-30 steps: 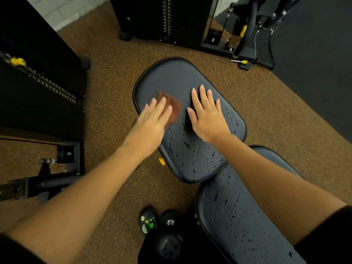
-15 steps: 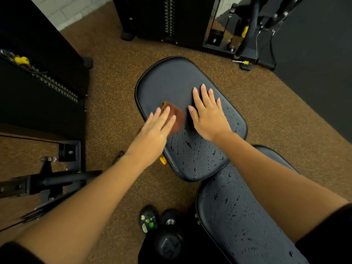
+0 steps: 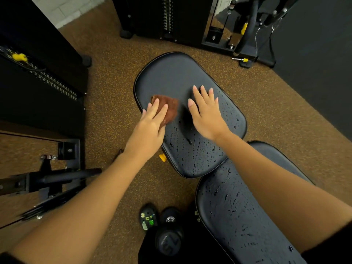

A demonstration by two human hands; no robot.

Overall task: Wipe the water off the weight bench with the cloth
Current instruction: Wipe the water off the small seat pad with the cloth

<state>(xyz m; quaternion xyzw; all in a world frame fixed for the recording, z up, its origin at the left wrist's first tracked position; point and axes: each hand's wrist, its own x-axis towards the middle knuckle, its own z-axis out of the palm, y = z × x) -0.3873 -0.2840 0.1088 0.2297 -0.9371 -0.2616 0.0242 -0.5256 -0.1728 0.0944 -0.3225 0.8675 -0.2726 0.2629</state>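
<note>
my left hand [image 3: 150, 126] is pressing the cloth [image 3: 168, 108] flat, fingers straight, at the seat pad [image 3: 171, 73] left edge. right hand [image 3: 207, 115] is lying spread and flat mid-pad, bracing. risk: cloth slipping off that left edge, or pushing droplets [image 3: 190, 141] onto the pad's dry far end. open room is running toward me: the pad's wet near half, then the wet back pad [image 3: 238, 216] just beside its near end.

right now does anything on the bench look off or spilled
Yes: water droplets bead the near half of the far pad and the near pad; the far pad's end beyond the cloth looks dry.
</note>
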